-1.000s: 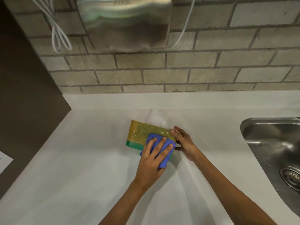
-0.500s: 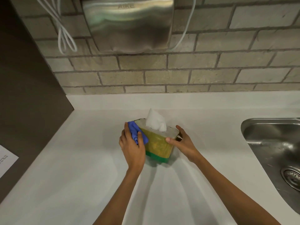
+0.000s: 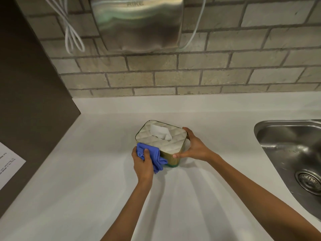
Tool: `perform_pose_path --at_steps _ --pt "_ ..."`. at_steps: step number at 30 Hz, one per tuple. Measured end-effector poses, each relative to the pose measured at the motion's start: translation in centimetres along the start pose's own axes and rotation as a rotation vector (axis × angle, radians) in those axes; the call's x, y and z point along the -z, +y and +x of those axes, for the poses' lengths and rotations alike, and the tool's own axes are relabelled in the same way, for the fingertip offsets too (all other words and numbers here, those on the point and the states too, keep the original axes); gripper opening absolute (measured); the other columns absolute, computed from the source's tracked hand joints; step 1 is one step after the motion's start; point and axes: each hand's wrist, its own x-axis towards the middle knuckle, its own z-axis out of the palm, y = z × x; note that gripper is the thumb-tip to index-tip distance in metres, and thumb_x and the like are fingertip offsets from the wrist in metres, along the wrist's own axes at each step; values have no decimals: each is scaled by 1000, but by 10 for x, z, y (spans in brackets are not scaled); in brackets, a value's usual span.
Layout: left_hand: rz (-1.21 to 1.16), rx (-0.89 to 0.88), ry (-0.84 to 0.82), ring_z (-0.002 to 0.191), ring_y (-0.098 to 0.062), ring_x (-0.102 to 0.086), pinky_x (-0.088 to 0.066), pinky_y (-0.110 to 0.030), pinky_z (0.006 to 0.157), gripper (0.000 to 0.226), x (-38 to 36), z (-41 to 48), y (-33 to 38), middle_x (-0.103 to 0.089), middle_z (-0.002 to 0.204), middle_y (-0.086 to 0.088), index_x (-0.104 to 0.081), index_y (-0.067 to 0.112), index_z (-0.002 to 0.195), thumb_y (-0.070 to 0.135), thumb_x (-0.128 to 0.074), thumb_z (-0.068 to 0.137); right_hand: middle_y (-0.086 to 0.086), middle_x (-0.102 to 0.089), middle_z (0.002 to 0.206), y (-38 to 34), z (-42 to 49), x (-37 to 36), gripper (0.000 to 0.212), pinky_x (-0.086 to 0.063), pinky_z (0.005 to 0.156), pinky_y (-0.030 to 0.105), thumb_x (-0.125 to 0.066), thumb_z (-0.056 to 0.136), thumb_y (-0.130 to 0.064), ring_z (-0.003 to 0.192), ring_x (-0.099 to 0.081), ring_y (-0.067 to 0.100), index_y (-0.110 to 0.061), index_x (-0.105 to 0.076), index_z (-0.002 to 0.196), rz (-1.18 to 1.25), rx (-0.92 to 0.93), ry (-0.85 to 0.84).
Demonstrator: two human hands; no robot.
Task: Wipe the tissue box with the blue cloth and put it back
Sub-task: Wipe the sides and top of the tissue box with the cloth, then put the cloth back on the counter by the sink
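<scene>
A: Box orientation?

B: Tissue box (image 3: pixel 161 136) stands upright on the white counter (image 3: pixel 86 188), quilted top face up, white tissue (image 3: pixel 160 132) poking out of the slot. Long axis runs roughly 10 o'clock to 4 o'clock across the frame, far-left corner toward the wall, near-right corner toward the person. Sits mid-counter, sink (image 3: pixel 293 153) well apart at its 3 o'clock.

A: Any text?

B: "AIKE" embossed on the steel hand dryer (image 3: pixel 137 23) on the brick wall at 12 o'clock. Paper sheet (image 3: pixel 7 166) at 9 o'clock has print, too small to read. No writing can be made out on the box's gold side or green base band.

A: Grips?

B: Left hand (image 3: pixel 142 162) closed around the bunched blue cloth (image 3: pixel 152 156), thumb on top, cloth pressed against the box's near-left side and corner. Right hand (image 3: pixel 194 147) spread wide over the box's right end, thumb on the near side, fingers curled round the far-right corner, gripping it.

A: Cables?

B: White cords (image 3: pixel 73 37) looped at the dryer's 9 o'clock.
</scene>
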Motion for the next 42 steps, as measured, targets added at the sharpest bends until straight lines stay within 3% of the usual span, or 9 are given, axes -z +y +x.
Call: perform_pose_path --at_steps 4,8,12,18,21,25,28,33,42 --pt "-27 116 -39 85 -31 -53 -47 -52 91 33 9 -8 0 -55 115 -35 -48 -7 120 14 -41 96 0 -18 157 0 -9 2 135 -27 110 30 -88 50 -41 142 -23 18 -28 5 148 34 -25 -5" --pt "-20 191 -91 64 -18 -46 -40 -30 59 22 17 -24 -3 -50 73 -11 -50 12 74 12 -43 94 -1 -42 134 -4 -38 -6 107 -44 94 29 -84 50 -49 117 -47 13 -28 -28 139 19 63 300" --pt "-112 314 -226 85 -28 -58 -47 -34 71 15 16 -43 -7 -61 92 -17 -58 5 94 15 -47 93 -16 -58 85 -10 -78 -32 54 -43 62 10 -73 49 -67 70 -56 0 -39 -56 92 -24 184 298" --pt "-164 396 -425 106 -41 -61 -47 -50 97 35 15 -68 -7 -63 117 -31 -60 -4 114 19 -47 92 -8 -67 81 -18 -110 -60 38 -49 66 18 -75 68 -45 73 -62 10 -18 -68 94 -51 99 200" --pt "-188 407 -557 98 -29 -65 -52 -37 84 35 17 -74 -10 -66 110 -21 -60 -1 118 20 -51 91 3 -68 77 -18 -121 -53 16 -49 64 28 -70 79 -21 72 -63 21 -8 -69 88 22 37 274" --pt "-104 361 -721 76 -14 -71 -57 -23 58 20 12 -80 -15 -69 94 -11 -61 4 108 8 -56 89 32 -66 86 -9 -140 -27 22 -52 72 48 -64 84 -9 72 -59 34 13 -62 84 138 -65 375" --pt "-26 325 -733 62 -8 -71 -55 -17 50 18 -2 -89 -15 -67 87 -7 -60 4 103 -2 -49 90 25 -65 82 3 -160 1 24 -50 66 39 -63 85 -10 73 -57 28 14 -60 86 229 -160 466" --pt "131 250 -776 88 -16 -66 -54 -26 72 27 -42 -113 -19 -69 101 -5 -62 7 116 17 -51 93 4 -66 78 35 -201 60 13 -46 44 9 -66 83 -15 69 -61 12 -5 -66 90 381 -331 576" --pt "203 288 -1041 82 -15 -67 -55 -26 64 16 -138 -210 -45 -70 99 -4 -63 16 104 23 -53 93 10 -65 90 108 -305 176 25 -53 55 20 -68 80 -7 72 -60 16 -1 -65 104 422 -542 612"
